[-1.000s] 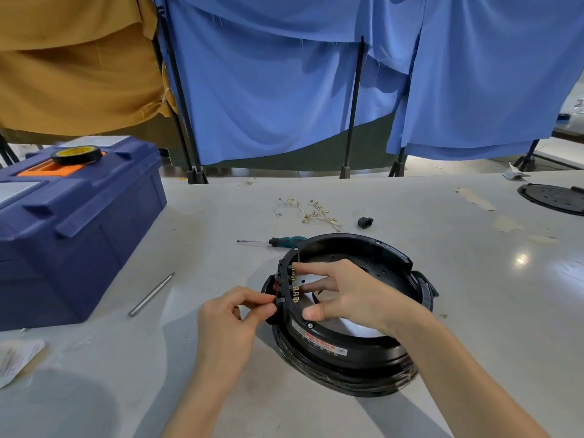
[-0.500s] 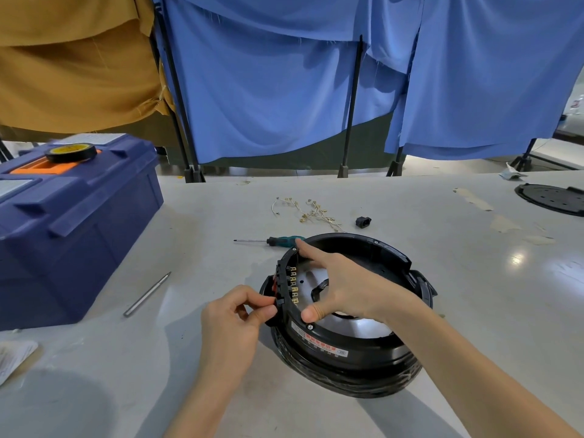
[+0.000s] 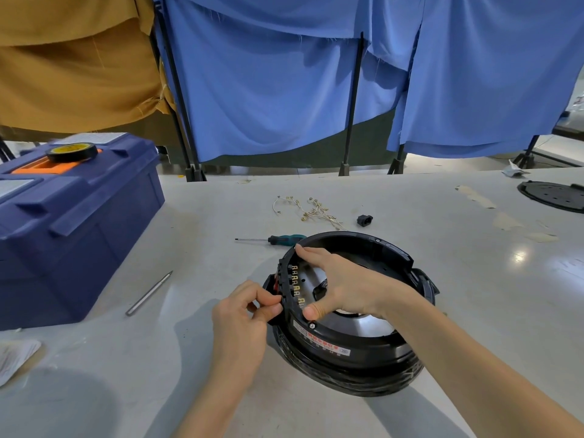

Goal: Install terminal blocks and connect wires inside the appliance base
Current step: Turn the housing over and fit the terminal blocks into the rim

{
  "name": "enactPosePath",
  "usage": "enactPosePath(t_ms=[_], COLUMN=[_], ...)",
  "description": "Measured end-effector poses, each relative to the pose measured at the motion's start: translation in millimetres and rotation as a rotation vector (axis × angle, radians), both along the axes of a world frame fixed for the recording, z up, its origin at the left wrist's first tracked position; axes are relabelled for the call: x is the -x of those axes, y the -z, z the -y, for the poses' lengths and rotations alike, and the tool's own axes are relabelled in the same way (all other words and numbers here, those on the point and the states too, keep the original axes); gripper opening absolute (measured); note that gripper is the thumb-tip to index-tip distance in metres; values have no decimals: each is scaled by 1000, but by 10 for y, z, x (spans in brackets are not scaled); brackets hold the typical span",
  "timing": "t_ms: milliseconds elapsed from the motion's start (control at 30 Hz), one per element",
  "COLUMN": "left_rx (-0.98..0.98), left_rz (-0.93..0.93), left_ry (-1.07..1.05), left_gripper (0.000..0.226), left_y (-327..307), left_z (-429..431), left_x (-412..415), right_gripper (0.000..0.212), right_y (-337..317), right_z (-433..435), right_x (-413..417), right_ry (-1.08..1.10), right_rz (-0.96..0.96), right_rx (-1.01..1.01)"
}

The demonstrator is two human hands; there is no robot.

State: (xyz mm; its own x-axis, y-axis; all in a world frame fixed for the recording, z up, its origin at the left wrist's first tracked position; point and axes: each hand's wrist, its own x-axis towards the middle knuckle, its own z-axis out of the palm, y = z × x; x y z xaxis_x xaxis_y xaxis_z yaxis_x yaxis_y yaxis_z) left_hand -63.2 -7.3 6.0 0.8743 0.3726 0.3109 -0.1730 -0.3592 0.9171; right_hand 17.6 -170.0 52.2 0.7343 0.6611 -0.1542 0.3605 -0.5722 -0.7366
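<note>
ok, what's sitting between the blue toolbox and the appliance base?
Head view: a thin metal rod lies on the table between the blue toolbox and the appliance base. Nearer the base, the left hand pinches its outer edge. Nothing else there.

Toolbox (image 3: pixel 79 232) cut off at left edge, black disc (image 3: pixel 556 197) cut by right edge, base label (image 3: pixel 319 339) print unreadable.
</note>
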Motion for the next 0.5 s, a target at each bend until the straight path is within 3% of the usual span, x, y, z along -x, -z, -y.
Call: enactPosePath(t_ms=[267,367,500], left_rx=[-5,6,62], left_rz=[47,22,-9], left_ry=[28,87,60], left_gripper=[32,31,23], left_y=[49,34,-29], left_z=[-26,-108,-174], left_x=[-27,-37,-79], right_gripper=[163,144,103], right_y=[21,30,49], right_z=[-19,-7,53], right_x=[-14,13,43], right_ry=[21,67,170], right_rz=[-12,-38,38], right_rx=[-44,-85,-148])
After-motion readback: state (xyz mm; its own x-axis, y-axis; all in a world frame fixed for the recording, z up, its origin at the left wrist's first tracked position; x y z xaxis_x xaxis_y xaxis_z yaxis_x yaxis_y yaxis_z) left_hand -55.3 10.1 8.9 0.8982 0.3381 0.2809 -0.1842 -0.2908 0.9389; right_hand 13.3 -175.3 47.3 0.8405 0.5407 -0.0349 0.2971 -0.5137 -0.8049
